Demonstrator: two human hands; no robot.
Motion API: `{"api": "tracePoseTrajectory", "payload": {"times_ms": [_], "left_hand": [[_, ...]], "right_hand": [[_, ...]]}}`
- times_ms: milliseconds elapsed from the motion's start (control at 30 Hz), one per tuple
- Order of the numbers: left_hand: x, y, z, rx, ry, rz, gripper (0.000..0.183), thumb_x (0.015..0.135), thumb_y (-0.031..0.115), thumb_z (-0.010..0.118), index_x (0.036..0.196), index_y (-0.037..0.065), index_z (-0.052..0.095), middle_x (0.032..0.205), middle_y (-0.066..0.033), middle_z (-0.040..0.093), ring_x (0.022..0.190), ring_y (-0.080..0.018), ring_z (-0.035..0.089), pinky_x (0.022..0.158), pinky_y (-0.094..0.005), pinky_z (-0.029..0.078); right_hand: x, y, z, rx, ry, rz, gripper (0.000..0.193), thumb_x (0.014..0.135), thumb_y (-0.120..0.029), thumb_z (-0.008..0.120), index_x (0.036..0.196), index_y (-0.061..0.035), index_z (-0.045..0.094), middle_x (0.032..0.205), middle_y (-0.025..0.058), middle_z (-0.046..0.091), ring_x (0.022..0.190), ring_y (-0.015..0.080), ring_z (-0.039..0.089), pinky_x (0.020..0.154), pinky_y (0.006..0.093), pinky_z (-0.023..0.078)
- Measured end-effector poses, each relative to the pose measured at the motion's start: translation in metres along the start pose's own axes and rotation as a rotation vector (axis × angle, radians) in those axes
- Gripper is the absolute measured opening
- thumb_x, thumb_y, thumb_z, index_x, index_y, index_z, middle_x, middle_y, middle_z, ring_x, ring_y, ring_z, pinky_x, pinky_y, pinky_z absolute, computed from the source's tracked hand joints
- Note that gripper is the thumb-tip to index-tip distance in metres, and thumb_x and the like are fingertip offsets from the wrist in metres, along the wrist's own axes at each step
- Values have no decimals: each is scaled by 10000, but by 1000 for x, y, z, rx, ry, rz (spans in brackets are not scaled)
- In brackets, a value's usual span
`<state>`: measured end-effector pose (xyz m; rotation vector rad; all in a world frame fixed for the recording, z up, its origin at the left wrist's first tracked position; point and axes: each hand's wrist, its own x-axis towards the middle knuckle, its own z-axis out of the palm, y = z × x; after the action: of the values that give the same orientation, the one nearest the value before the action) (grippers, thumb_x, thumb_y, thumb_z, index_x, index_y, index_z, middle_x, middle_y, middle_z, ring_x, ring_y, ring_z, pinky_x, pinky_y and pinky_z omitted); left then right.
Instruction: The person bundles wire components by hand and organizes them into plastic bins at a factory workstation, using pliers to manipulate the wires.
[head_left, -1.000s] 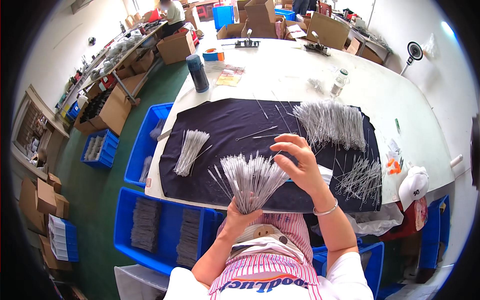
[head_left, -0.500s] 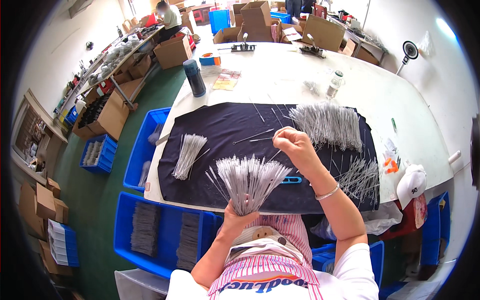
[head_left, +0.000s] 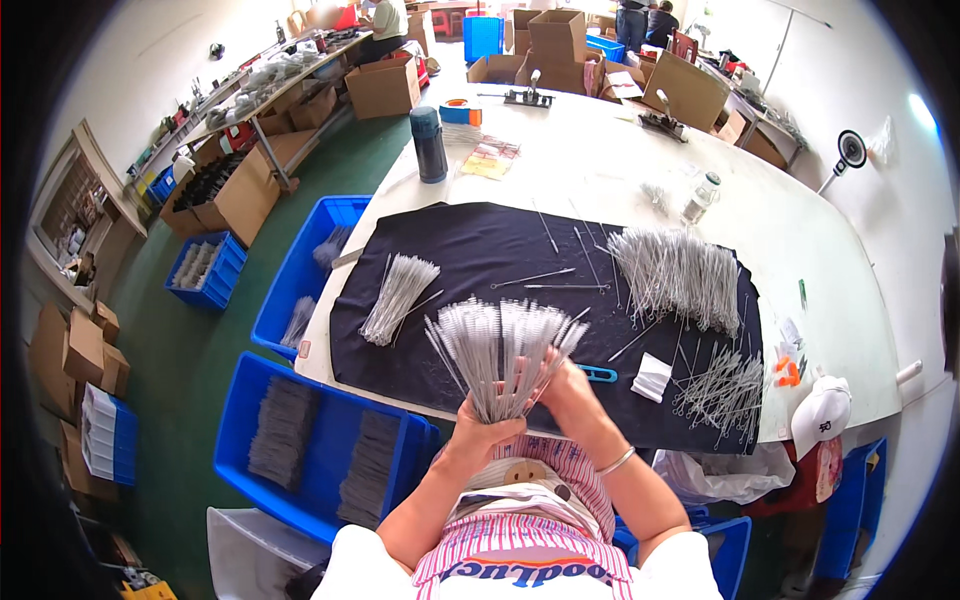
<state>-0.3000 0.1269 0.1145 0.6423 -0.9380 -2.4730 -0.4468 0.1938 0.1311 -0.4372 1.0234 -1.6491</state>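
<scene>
A thick bundle of thin wire brushes (head_left: pixel 490 335), grey-white bristles fanned upward, stands in my left hand (head_left: pixel 480 435), which is closed round its lower stems. Against the bundle's right side, the fingers of my right hand (head_left: pixel 572 398) close on some brushes; their tips are partly hidden among the stems. On the dark cloth (head_left: pixel 450 240) a smaller brush bundle (head_left: pixel 400 298) lies to the left. A large brush pile (head_left: pixel 672 275) lies at the right, with a looser heap of brushes (head_left: pixel 722 395) nearer me. Several single brushes (head_left: pixel 535 277) lie between.
A blue-handled tool (head_left: pixel 600 373) and a folded white piece (head_left: pixel 652 376) lie right of my hands. Farther off on the white table (head_left: pixel 600 140) stand a dark flask (head_left: pixel 428 148) and a glass jar (head_left: pixel 701 198). Blue bins (head_left: pixel 330 405) holding brushes sit at the left edge.
My right hand has come down from above the cloth to the bundle's right side. The folded white piece now shows on the cloth. The whole view has shifted slightly.
</scene>
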Motion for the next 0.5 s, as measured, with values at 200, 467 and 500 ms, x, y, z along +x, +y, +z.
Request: {"api": "tracePoseTrajectory", "payload": {"times_ms": [200, 467, 500], "left_hand": [[-1, -3, 0, 216, -28, 48, 602, 672, -104, 688, 1212, 40, 466, 1029, -51, 601, 900, -115, 592, 757, -229, 519], [11, -10, -2, 553, -106, 289, 688, 676, -12, 745, 1260, 29, 383, 1094, -70, 559, 995, -134, 550, 814, -270, 492], [10, -13, -3, 556, -111, 284, 688, 676, -12, 745, 1260, 29, 383, 1094, -70, 559, 995, -134, 550, 814, -270, 492]], "right_hand": [[-9, 10, 15, 25, 128, -116, 302, 803, -92, 663, 1065, 12, 555, 968, 57, 607, 871, 133, 595, 738, 284, 503], [-9, 26, 2, 241, 63, -208, 262, 796, -58, 663, 1030, -9, 557, 983, 64, 607, 859, 141, 593, 759, 301, 495], [-10, 26, 2, 245, 68, -212, 262, 796, -58, 663, 1030, -9, 557, 983, 64, 607, 859, 141, 593, 759, 301, 495]]}}
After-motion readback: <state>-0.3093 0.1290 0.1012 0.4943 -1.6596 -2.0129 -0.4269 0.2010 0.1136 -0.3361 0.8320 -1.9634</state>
